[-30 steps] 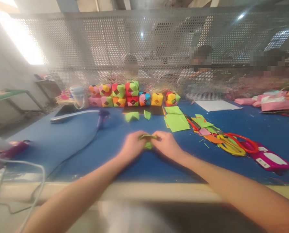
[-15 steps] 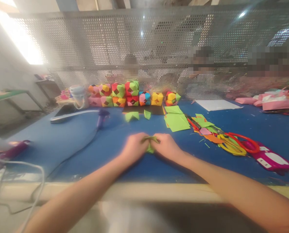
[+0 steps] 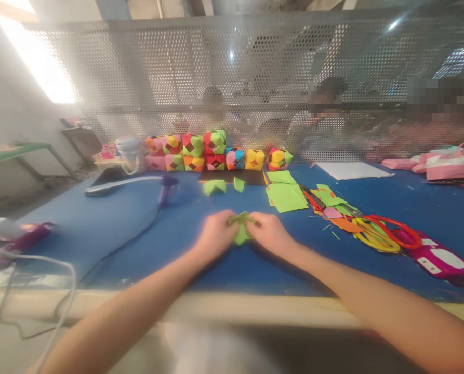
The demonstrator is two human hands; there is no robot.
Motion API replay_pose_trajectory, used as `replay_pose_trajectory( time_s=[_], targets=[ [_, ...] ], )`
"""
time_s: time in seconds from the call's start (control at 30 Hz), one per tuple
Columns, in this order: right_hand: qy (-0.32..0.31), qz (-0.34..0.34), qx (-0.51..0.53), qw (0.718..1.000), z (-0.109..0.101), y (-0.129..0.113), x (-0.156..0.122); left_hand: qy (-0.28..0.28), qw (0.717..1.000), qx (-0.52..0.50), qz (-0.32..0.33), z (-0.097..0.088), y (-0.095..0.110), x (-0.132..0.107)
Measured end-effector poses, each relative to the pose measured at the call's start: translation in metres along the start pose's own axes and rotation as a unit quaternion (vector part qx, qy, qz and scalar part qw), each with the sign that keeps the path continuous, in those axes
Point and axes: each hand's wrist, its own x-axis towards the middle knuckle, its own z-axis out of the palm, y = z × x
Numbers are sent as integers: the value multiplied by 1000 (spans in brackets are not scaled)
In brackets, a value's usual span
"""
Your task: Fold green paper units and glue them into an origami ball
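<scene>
Head view: a small, light-green piece of folded paper (image 3: 241,236) is between the person's two hands, low over the near middle of a flat blue tabletop (image 3: 177,244). The left hand (image 3: 219,229) has its fingers closed on the piece's left edge, and the right hand (image 3: 271,231) pinches the right edge the same way (the fingertips are partly hidden, and the picture is soft there).

Just beyond the hands stand two little folded green paper units (image 3: 215,187). To their right lies a stack of light-green square paper sheets (image 3: 288,198), with orange edges showing beneath. Further right, orange, pink and green paper scraps (image 3: 344,224) lie under and around yellow-handled scissors (image 3: 375,239) and red-handled scissors (image 3: 416,240), whose loops reach toward a magenta-and-white block-shaped item (image 3: 446,259).

Along the back edge sit multicoloured faceted paper balls (image 3: 215,162), stacked two high at the left, with a white cup-like container (image 3: 130,150) beside them. Behind rises a grey perforated metal screen (image 3: 216,62), people dimly visible through it.
</scene>
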Motion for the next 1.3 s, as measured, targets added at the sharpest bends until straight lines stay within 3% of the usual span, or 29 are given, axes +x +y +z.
replay_pose_trajectory(
  time_s=[0.2,0.5,0.83,1.07,1.3],
  targets=[
    [14,-67,-42,997,-3,1,-1,-33,998,-54,4,1,-3,2],
    [15,-32,8,999,-7,-1,-1,6,998,-56,-3,-1,-6,4],
    [12,-52,5,999,-8,-2,-2,4,999,-50,1,-3,-3,3],
    [24,-78,-16,997,-8,-3,-3,-27,996,-80,7,-3,-2,3],
    [6,-68,-12,998,-11,-5,-3,-10,998,-54,15,-3,-3,4]
  ],
)
